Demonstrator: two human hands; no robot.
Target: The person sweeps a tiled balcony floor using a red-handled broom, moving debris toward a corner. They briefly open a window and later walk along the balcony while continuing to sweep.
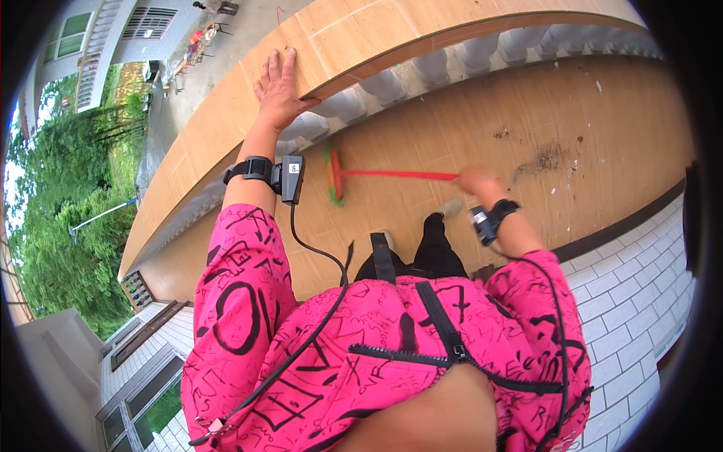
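My right hand (482, 183) is closed round the red handle of a broom (399, 174). The handle stretches left from my fist to an orange-red head with green bristles, which rests by the floor near the balusters and looks a little blurred. My left hand (279, 89) lies on the tan tiled top of the balcony railing (218, 124), its fingers stretched out and apart, with nothing in it. Dark dirt and small pale bits (546, 160) are scattered on the tan tiled floor to the right of my right hand.
White balusters (431, 68) stand under the railing along the far side. At the right runs a white tiled wall (621, 309) with a dark skirting. My feet (450, 209) are on the floor between wall and railing. Beyond the railing lie a yard and green trees (71, 196) below.
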